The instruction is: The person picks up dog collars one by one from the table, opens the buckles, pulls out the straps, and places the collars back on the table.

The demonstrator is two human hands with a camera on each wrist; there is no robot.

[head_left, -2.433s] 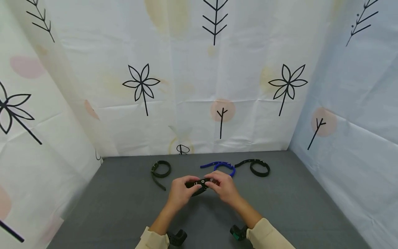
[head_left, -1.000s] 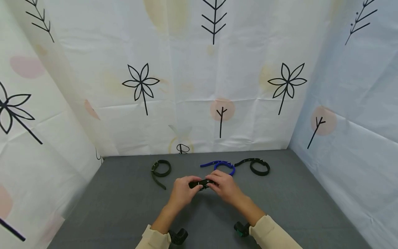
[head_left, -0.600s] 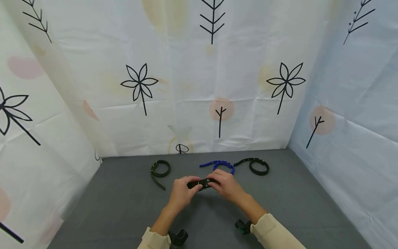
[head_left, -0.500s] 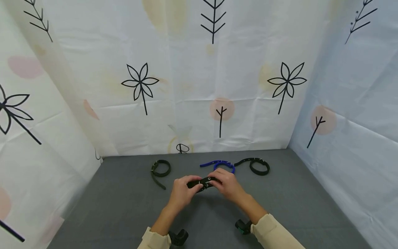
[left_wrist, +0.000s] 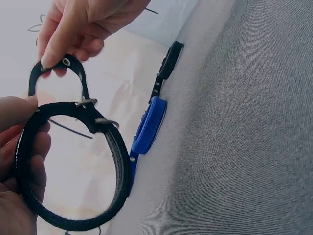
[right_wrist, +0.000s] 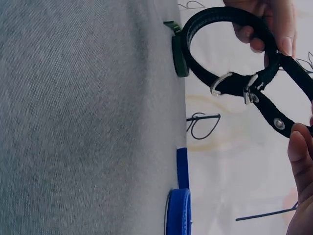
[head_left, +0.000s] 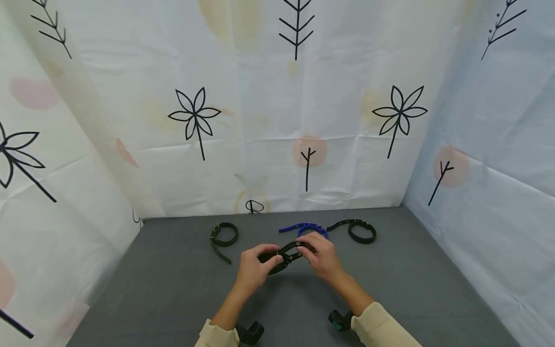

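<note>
A black dog collar with a metal buckle and D-ring is held above the table between both hands. My left hand pinches its round band, thumb on the near side, fingers behind. My right hand pinches the strap where a metal eyelet shows. Between the hands the strap arches away from the buckle, forming a smaller second loop beside the round one. In the right wrist view, the D-ring sits on the band beside the buckle.
Along the back of the grey table lie a coiled dark green collar on the left, a blue collar behind my right hand, and another black collar farther right. Patterned cloth walls enclose the table on three sides.
My right hand has shifted a little right and up, away from the left. The strap between the hands has opened from nearly flat into an arched loop. My left hand stays about in place.
</note>
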